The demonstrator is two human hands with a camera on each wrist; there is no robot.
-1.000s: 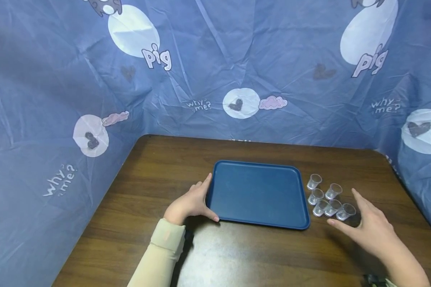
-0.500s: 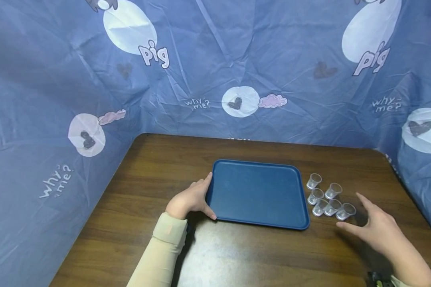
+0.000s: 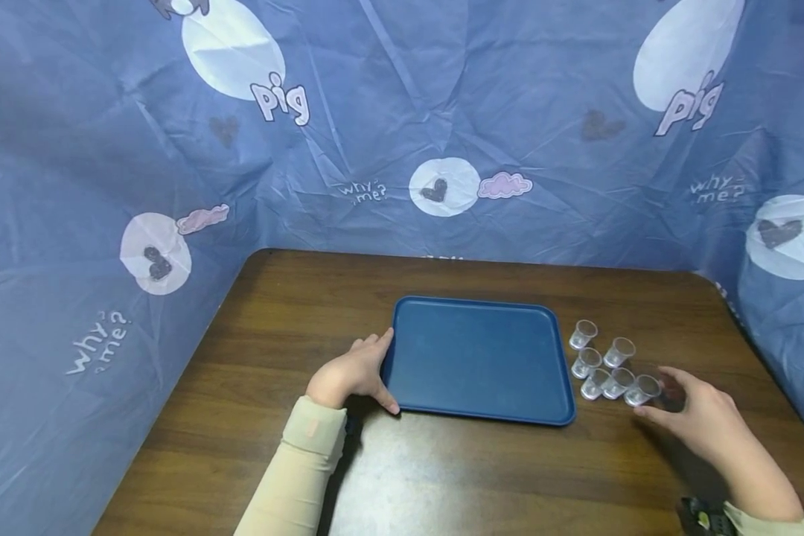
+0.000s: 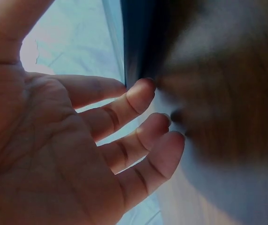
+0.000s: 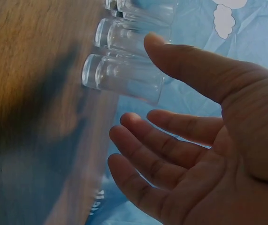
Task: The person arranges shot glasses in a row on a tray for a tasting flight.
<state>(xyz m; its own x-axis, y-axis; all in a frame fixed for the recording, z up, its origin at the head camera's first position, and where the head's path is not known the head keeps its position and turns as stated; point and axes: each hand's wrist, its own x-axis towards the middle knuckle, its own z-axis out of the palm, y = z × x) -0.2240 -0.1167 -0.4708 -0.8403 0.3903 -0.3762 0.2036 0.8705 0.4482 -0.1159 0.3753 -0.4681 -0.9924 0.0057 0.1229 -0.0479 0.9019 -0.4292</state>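
A blue rectangular tray (image 3: 479,361) lies flat on the wooden table. My left hand (image 3: 353,376) is at its left edge, thumb at the near corner and fingertips along the side; in the left wrist view the fingers (image 4: 145,96) are loosely bent beside the tray's edge (image 4: 131,42). To the tray's right stand several small clear shot glasses (image 3: 596,383). My right hand (image 3: 703,417) is beside the nearest glass (image 3: 643,390), thumb and fingers spread apart around its right side. In the right wrist view the thumb overlaps the glasses and the other fingers are relaxed, holding nothing.
The brown wooden table (image 3: 295,313) has rounded far corners. A blue printed cloth (image 3: 348,149) hangs behind it and along its left and right sides. A dark device (image 3: 703,514) sits at the right wrist.
My right hand first drew slightly right, then came back close to the nearest glass. The left hand stays at the tray's edge. The head view has shifted a little.
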